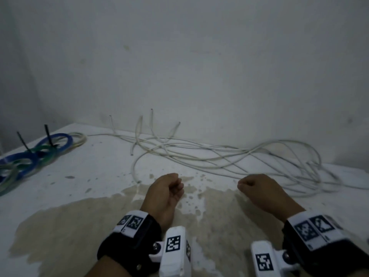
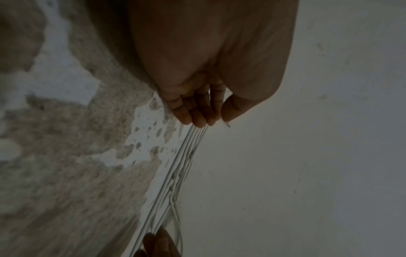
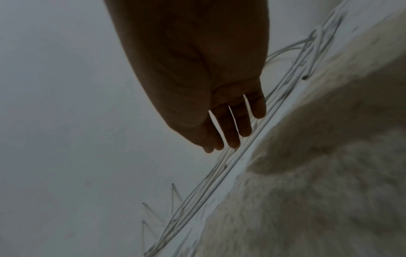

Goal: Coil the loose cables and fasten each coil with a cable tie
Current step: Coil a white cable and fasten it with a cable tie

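Both hands hold nothing: my left hand [image 1: 166, 189] and right hand [image 1: 257, 187] hang loosely curled, lower centre. White cables [image 1: 209, 156] sprawl mid-frame, tied coils [image 1: 34, 156] far left. I reckon grabbing one strand drags the tangle.

The scene is viewed by the head camera from above and behind the wrists, facing forward and down toward the wall [image 1: 199, 56] at 12 o'clock, with the worktop [image 1: 69, 196] taken in widely. The left hand [image 1: 166, 191] and the right hand [image 1: 257, 189] are seen from behind, low in that frame. Each wrist camera is set very close under its palm, the left hand [image 2: 211, 69] and the right hand [image 3: 197, 78] filling the upper frame. The loose white cables [image 1: 219, 156] are shared by all three views: [image 2: 175, 173] toward 6 o'clock in the left wrist view, and [image 3: 219, 173] along a 1-to-7 o'clock diagonal in the right wrist view.
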Available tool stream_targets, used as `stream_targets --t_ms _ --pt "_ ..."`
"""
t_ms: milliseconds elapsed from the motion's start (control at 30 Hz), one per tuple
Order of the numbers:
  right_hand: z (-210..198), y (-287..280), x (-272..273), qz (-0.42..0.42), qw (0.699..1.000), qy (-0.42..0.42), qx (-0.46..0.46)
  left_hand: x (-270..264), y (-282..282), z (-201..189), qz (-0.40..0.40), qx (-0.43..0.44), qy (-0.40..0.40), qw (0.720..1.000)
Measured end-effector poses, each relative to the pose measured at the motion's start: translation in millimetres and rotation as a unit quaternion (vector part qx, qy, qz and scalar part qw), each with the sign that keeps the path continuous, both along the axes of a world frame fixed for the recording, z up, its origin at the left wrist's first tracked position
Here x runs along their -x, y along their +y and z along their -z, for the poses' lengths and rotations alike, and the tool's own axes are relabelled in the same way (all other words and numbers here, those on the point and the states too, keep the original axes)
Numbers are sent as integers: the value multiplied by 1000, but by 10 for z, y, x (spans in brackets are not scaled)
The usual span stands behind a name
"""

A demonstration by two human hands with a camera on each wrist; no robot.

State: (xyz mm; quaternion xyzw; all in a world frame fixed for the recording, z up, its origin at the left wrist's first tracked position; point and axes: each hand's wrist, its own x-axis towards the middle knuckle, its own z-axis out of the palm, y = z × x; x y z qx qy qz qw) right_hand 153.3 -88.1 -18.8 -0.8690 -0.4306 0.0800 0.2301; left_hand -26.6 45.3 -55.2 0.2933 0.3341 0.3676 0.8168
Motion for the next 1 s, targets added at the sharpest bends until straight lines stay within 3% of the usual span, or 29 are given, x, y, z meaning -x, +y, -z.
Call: stream_targets --t_ms 233,400,600,667,800,1000 --pt "-123 519 -84 -43 993 -56 92 6 59 56 7 -12 4 1000" --pt "29 910 -143 -49 975 -103 191 -12 114 79 7 9 -12 1000" --pt "12 963 -142 -85 963 -133 218 -11 157 95 16 32 -30 999" --pt "-82 904 -122 -107 967 -130 189 -7 166 98 16 35 -32 999" --pt "-350 765 -98 -113 989 -87 26 -10 171 101 13 35 -35 999" --pt "-756 674 -96 -130 965 -172 -148 2 169 116 10 36 -44 998"
